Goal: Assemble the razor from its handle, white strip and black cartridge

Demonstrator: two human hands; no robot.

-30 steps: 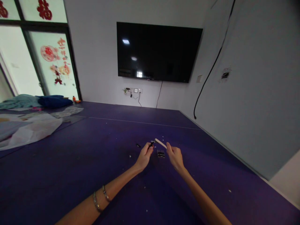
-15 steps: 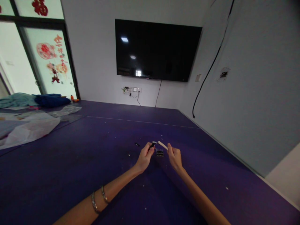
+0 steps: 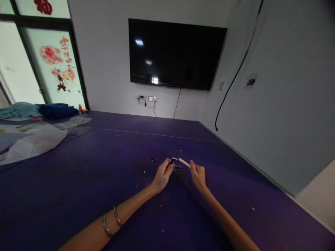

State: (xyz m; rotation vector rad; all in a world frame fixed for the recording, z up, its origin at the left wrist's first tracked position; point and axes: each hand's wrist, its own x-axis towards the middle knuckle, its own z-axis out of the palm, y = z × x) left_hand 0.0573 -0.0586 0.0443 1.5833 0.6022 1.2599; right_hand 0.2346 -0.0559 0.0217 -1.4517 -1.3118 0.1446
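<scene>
My left hand (image 3: 161, 177) is closed around a small black-handled tool (image 3: 171, 161) with a pale, shiny head; its exact kind is too small to make out. In my right hand (image 3: 198, 175) is a slim, pale stick (image 3: 184, 162), gripped near its right end and angled up to the left. Its far tip is close to the tool's head, and I cannot tell whether they touch. Between the hands, a small dark case (image 3: 179, 169) with light marks sits on the purple floor (image 3: 125, 195). A short black piece (image 3: 153, 160) lies left of the tool.
White crumbs (image 3: 180, 152) are scattered over the floor. Clear plastic sheeting (image 3: 39, 141) and a blue cloth bundle (image 3: 59, 111) lie at the left. A television (image 3: 175, 54) hangs on the far wall, and a black cable (image 3: 235, 76) dangles along the right wall.
My right hand and the pale stick have shifted slightly to the right. The tool in my left hand has also moved a little rightward, and both grips are unchanged.
</scene>
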